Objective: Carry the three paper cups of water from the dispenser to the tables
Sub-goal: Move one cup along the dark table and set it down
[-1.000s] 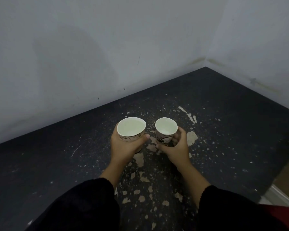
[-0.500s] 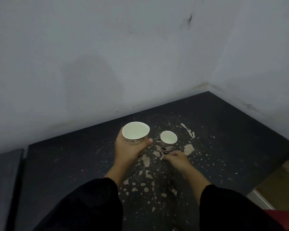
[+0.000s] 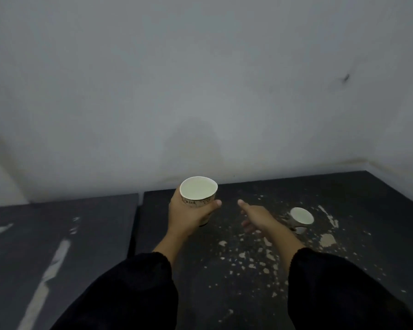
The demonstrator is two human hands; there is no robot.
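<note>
My left hand (image 3: 190, 216) grips a white paper cup of water (image 3: 198, 191), held upright above the left part of the dark table (image 3: 358, 194). A second paper cup (image 3: 301, 216) stands alone on that table to the right, on its chipped paint patch. My right hand (image 3: 256, 216) hovers between the two cups with fingers loosely apart, holding nothing, well clear of the standing cup. No third cup is in view.
A second dark table (image 3: 57, 222) adjoins on the left, separated by a narrow gap (image 3: 136, 225). Grey walls (image 3: 200, 91) close off the back and right, forming a corner at the far right. Black sleeves cover both forearms.
My right hand let go of the smaller cup, which now stands on the table, and pulled back to the left. My left hand carried its cup up and leftward; the view swung left.
</note>
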